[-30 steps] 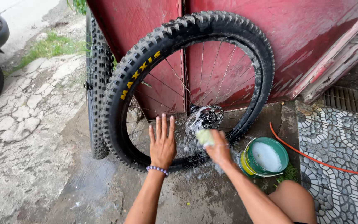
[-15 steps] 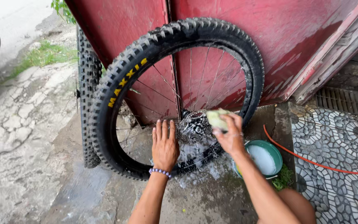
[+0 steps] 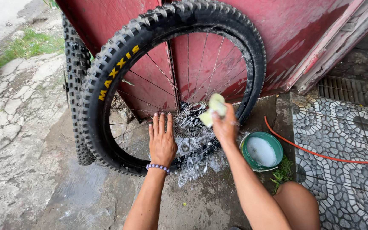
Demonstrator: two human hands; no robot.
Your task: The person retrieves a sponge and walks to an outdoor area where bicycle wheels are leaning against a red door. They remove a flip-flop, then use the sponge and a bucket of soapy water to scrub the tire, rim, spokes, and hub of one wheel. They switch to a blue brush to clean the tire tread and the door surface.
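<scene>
A bicycle wheel with a knobby black tyre (image 3: 107, 85) leans against a red wall. Its spokes and hub disc (image 3: 190, 121) are covered in soap foam. My left hand (image 3: 162, 142), with a bead bracelet on the wrist, lies flat with fingers together against the spokes and lower rim. My right hand (image 3: 224, 125) grips a pale yellow sponge (image 3: 214, 108) and holds it at the spokes just right of the hub. Foamy water runs down onto the ground under the rim.
A second knobby tyre (image 3: 74, 76) stands behind the first on the left. A green bowl of soapy water (image 3: 261, 151) sits on the ground to the right. An orange hose (image 3: 320, 154) crosses the patterned tiles. A drain grate (image 3: 341, 88) lies at the wall.
My right hand has lifted the sponge from the lower rim up to the spokes beside the hub. My left hand has stayed on the wheel. The view has shifted closer.
</scene>
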